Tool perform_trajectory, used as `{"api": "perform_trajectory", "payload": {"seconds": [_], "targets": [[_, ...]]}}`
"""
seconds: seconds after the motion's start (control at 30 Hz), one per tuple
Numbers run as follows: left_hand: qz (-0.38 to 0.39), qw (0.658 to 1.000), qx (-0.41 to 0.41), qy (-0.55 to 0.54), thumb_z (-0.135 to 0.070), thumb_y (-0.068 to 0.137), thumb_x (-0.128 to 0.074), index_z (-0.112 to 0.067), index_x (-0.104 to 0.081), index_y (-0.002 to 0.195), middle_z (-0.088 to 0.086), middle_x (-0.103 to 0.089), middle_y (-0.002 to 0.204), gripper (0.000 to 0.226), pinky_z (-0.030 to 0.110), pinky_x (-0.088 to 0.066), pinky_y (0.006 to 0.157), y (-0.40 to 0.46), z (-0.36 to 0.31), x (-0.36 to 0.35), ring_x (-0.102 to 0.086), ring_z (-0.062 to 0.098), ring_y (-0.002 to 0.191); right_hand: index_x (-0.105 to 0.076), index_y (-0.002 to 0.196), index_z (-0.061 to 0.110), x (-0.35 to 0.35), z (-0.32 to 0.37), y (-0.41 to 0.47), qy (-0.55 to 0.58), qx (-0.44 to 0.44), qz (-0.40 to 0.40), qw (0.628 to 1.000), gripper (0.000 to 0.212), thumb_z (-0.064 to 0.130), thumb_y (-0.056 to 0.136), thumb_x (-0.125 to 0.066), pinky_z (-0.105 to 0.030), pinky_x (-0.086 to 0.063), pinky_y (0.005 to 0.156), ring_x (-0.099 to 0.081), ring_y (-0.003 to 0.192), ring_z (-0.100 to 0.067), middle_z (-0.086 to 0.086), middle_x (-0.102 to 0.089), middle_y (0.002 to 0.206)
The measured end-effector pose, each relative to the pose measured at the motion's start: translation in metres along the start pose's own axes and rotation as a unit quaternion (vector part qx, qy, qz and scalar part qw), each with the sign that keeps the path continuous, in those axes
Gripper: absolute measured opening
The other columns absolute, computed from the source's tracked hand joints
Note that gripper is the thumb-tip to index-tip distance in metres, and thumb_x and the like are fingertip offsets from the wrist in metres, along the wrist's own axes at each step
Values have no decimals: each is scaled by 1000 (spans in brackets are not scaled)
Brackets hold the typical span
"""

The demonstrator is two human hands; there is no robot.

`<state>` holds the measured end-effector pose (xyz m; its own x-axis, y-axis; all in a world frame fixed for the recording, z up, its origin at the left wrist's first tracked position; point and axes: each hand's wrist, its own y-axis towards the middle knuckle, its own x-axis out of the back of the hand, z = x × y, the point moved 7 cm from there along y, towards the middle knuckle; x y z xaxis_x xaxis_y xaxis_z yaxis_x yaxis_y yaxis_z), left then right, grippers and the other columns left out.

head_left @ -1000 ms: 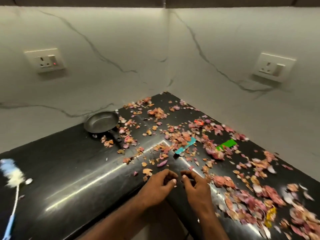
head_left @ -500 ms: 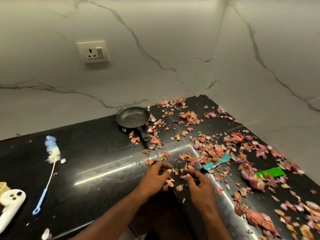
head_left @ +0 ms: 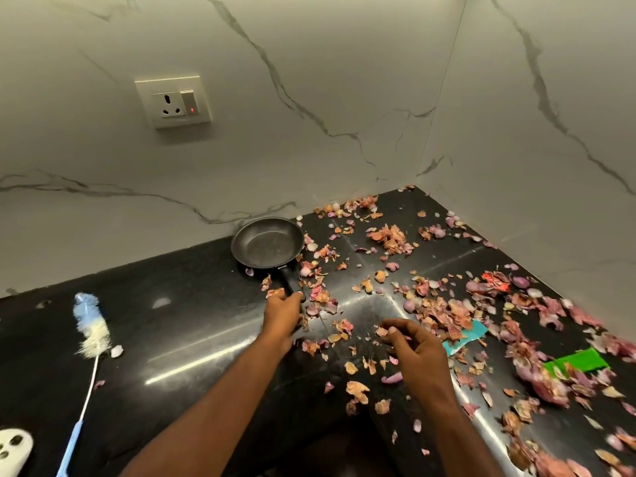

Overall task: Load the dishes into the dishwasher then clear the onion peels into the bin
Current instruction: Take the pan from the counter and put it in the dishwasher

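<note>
Marble wall (head_left: 309, 98) across the back and right, meeting in a corner, with a switched socket (head_left: 173, 102) now nearer the middle of the view than half a second ago. Black countertop (head_left: 172, 339) below, glossy, more of its left stretch in sight than before. Onion peels (head_left: 444, 315) strewn thickly over the right half and the far corner, thinner toward the front edge. Small black frying pan (head_left: 267, 243) sitting against the back wall, empty, handle pointing toward the front. Left hand (head_left: 283, 313) no longer picking at peels beside the other hand: reached forward, fingers curled round the end of the pan handle, pan not lifted as far as can be told. Right hand (head_left: 411, 346) apart from the left now, hovering over the peels near the front edge, fingers loosely bent with a scrap of peel pinched at the fingertips. Bottle brush (head_left: 91, 327) with blue and white bristles lying at the left, well apart from the pan. Green scrap (head_left: 581, 362) and teal scrap (head_left: 466, 337) among the peels at the right. White object (head_left: 12, 445) with dark holes at the lower left edge, cut off by the frame.
</note>
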<state>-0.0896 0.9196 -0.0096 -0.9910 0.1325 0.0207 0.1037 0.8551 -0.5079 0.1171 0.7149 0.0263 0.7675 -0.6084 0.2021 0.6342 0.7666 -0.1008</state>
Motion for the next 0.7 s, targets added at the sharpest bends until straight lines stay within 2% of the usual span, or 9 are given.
{"api": "perform_trajectory", "payload": {"seconds": [0.07,0.13,0.23,0.33,0.4,0.47,0.53,0.63,0.7], "targets": [[1,999,25,-41,-16,101,-62,-7,-65,104,8,-65,92,11,36,-54,76,10,-5,-4,-60,21,82,-77,108,36,1,0,1,5,-4,-2,1000,24,16,102,-64,-55,-64,75,-75,98,-18,7,-78,101],[-6,997,46,-64,-13,102,-62,-8,-65,97,10,-67,93,8,39,-57,85,21,-9,-9,-63,21,82,-77,109,30,3,0,1,10,-10,-9,1000,23,12,103,-63,-50,-65,71,-75,97,-14,5,-78,103],[-1,992,75,-103,-9,103,-60,-2,-65,99,12,-66,87,9,32,-57,74,35,-10,-17,-64,19,75,-77,112,22,7,-2,-2,38,-26,-14,999,23,9,104,-60,-48,-64,58,-74,100,-14,0,-77,107],[-1,991,85,-100,-5,102,-61,0,-67,105,13,-68,84,9,27,-57,65,49,-6,-22,-65,18,70,-76,114,20,13,-2,-4,41,-30,-30,998,23,8,104,-59,-41,-64,57,-75,96,-15,-5,-76,108],[-6,994,69,-88,-5,103,-59,-2,-67,109,11,-69,86,11,28,-56,64,54,-5,-23,-65,17,70,-76,114,20,17,0,-6,33,-30,-37,998,22,8,104,-59,-28,-62,57,-76,89,-12,-8,-75,107],[-20,997,32,-66,-13,106,-57,-4,-67,112,8,-70,91,15,34,-57,74,53,-8,-24,-65,17,78,-76,114,19,20,2,-7,28,-33,-40,998,23,8,105,-58,-23,-60,58,-76,81,-11,-8,-74,105],[-22,998,-2,-64,-17,107,-56,-4,-67,116,6,-70,96,19,36,-57,83,42,-16,-27,-66,16,85,-76,114,19,21,2,-6,26,-37,-41,998,23,8,106,-57,-23,-60,59,-76,81,-11,-8,-74,106],[32,996,-39,-71,-13,109,-51,-4,-66,117,6,-70,98,19,28,-57,75,7,-20,-39,-68,13,82,-76,113,21,23,1,-4,23,-45,-47,998,23,10,106,-57,-25,-61,60,-76,86,-10,-6,-74,110],[81,993,-66,-57,-16,110,-50,-6,-66,118,11,-72,106,21,31,-57,80,-20,-18,-46,-71,18,90,-76,112,24,24,3,-3,19,-46,-49,998,23,12,106,-57,-27,-62,62,-76,90,-11,-3,-74,111]]}}
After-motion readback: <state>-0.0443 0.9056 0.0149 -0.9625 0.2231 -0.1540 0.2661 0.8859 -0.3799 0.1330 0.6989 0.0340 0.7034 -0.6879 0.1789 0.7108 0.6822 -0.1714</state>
